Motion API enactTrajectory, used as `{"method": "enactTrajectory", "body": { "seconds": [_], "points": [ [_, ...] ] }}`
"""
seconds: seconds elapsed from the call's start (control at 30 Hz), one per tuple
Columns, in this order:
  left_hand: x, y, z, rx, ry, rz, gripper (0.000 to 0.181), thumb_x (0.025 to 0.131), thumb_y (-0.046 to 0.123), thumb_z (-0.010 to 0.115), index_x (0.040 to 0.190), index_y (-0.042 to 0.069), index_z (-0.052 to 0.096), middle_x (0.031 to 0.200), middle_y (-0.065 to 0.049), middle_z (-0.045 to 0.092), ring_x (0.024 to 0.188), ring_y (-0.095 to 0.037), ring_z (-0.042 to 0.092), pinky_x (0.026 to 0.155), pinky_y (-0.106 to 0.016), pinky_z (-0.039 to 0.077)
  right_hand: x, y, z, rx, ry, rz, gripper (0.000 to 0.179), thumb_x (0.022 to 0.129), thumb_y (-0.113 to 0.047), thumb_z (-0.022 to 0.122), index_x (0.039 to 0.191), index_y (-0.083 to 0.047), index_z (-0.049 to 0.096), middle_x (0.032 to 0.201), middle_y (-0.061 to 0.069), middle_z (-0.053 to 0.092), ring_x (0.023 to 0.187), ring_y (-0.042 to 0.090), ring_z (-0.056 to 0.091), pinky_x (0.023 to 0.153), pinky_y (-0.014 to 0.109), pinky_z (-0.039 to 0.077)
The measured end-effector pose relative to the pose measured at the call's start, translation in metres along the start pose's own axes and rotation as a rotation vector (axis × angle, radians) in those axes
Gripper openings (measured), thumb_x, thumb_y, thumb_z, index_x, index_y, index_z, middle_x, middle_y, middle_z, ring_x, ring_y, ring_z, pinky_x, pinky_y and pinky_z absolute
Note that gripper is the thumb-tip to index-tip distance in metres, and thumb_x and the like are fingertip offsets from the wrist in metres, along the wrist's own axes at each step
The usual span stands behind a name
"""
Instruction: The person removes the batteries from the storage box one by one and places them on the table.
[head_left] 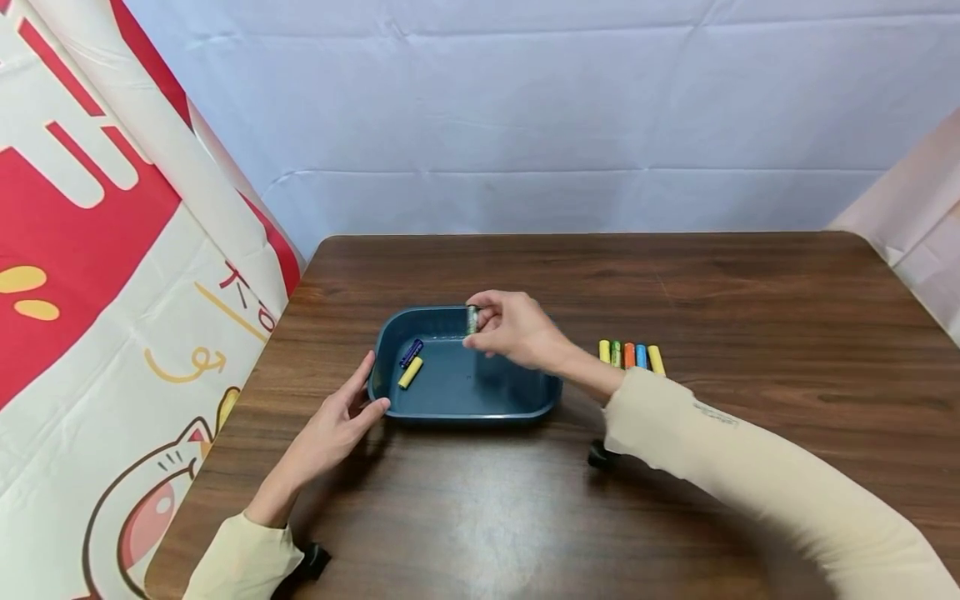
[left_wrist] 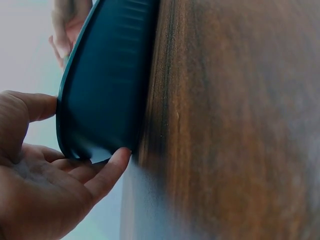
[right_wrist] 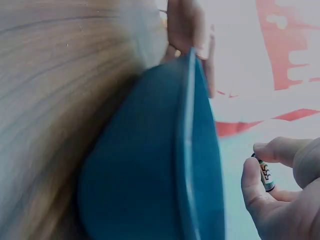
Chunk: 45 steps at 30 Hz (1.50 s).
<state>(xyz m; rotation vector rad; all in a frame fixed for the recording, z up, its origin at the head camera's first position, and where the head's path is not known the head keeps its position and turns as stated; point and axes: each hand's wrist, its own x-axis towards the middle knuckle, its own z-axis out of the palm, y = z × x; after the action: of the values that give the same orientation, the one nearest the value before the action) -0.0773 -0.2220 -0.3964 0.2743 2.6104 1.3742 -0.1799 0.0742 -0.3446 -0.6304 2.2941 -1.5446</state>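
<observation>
Over the back middle of a dark blue plastic tray (head_left: 465, 415), my right hand (head_left: 517, 329) pinches a small battery (head_left: 472, 320) between thumb and fingertips. The battery has a green-and-dark label and stands nearly upright in the head view; the right wrist view also shows that battery (right_wrist: 266, 176). My left hand (head_left: 333, 425) holds the left front corner of the tray, with the thumb (left_wrist: 42, 106) at the rim and the fingers round the outside wall. Inside, toward the left end, lie a purple battery (head_left: 411, 353) and a yellow battery (head_left: 410, 373).
Right of the tray, several batteries stand or lie side by side in a row: yellow, green, an orange battery (head_left: 629, 356), blue, yellow. My right forearm partly covers them. The wooden table (head_left: 480, 500) ends at a white cloth backdrop (head_left: 480, 108); a printed cloth (head_left: 112, 250) hangs at left.
</observation>
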Motion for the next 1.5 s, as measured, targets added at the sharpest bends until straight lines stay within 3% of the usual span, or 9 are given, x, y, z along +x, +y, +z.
{"method": "enactTrajectory", "body": {
  "seconds": [0.17,0.43,0.6,0.77,0.93,1.1,1.33,1.5],
  "points": [
    [0.001,-0.003,0.000,0.004,-0.007,0.002,0.074,0.108,0.022,0.058,0.166,0.009,0.014,0.169,-0.020,0.020,0.148,-0.045,0.033,0.114,-0.056,0.033,-0.023,0.003,-0.037,0.016,0.075,-0.015,0.055,0.090,0.003,0.076,0.140,0.008,0.053,0.099,0.016,0.065,0.077,0.019,0.067,0.068,0.034,0.060],
    [0.001,-0.001,0.001,0.005,-0.006,-0.002,0.076,0.107,0.023,0.059,0.166,0.008,0.014,0.170,-0.019,0.018,0.150,-0.045,0.029,0.114,-0.055,0.033,-0.068,0.015,-0.092,-0.060,0.179,0.077,0.061,0.094,-0.009,0.075,0.148,0.004,0.049,0.107,0.019,0.069,0.086,0.011,0.072,0.072,0.026,0.061],
    [0.001,0.002,0.001,-0.004,-0.007,-0.001,0.075,0.107,0.022,0.059,0.166,0.008,0.014,0.170,-0.020,0.017,0.149,-0.045,0.029,0.114,-0.054,0.033,-0.090,0.031,-0.122,-0.091,0.226,0.152,0.069,0.097,-0.019,0.075,0.153,0.002,0.042,0.111,0.015,0.070,0.082,0.009,0.072,0.073,0.028,0.061],
    [0.001,0.002,0.001,-0.009,-0.004,-0.003,0.075,0.107,0.022,0.059,0.166,0.008,0.014,0.170,-0.019,0.017,0.150,-0.044,0.029,0.114,-0.053,0.033,-0.106,0.053,-0.145,-0.122,0.261,0.169,0.071,0.097,-0.019,0.075,0.154,0.006,0.039,0.105,0.003,0.071,0.077,0.012,0.071,0.074,0.025,0.059],
    [0.002,0.001,0.002,-0.026,0.001,0.007,0.074,0.107,0.019,0.059,0.166,0.008,0.015,0.169,-0.019,0.019,0.147,-0.042,0.037,0.113,-0.053,0.035,-0.121,0.074,-0.160,-0.166,0.265,0.165,0.067,0.098,-0.017,0.073,0.151,0.009,0.041,0.098,-0.007,0.072,0.074,0.013,0.071,0.072,0.020,0.057],
    [0.002,0.001,0.002,-0.028,0.004,0.011,0.073,0.108,0.018,0.058,0.166,0.007,0.015,0.169,-0.020,0.019,0.146,-0.041,0.037,0.114,-0.053,0.034,-0.135,0.093,-0.167,-0.178,0.246,0.191,0.065,0.099,-0.018,0.073,0.149,0.010,0.042,0.097,-0.009,0.073,0.075,0.018,0.071,0.071,0.023,0.058],
    [0.001,0.001,0.002,-0.034,0.004,0.006,0.074,0.107,0.020,0.058,0.166,0.008,0.015,0.169,-0.020,0.019,0.146,-0.042,0.037,0.114,-0.053,0.034,-0.147,0.118,-0.171,-0.130,0.190,0.249,0.068,0.098,-0.012,0.073,0.149,0.014,0.038,0.105,0.007,0.073,0.079,0.017,0.071,0.070,0.029,0.060],
    [0.000,-0.001,0.003,-0.030,0.009,0.006,0.074,0.107,0.020,0.059,0.166,0.008,0.016,0.168,-0.021,0.021,0.145,-0.042,0.040,0.113,-0.053,0.034,-0.147,0.130,-0.169,-0.113,0.149,0.244,0.066,0.097,-0.005,0.072,0.148,0.017,0.037,0.105,0.012,0.070,0.077,0.014,0.070,0.067,0.031,0.061]
  ]
}}
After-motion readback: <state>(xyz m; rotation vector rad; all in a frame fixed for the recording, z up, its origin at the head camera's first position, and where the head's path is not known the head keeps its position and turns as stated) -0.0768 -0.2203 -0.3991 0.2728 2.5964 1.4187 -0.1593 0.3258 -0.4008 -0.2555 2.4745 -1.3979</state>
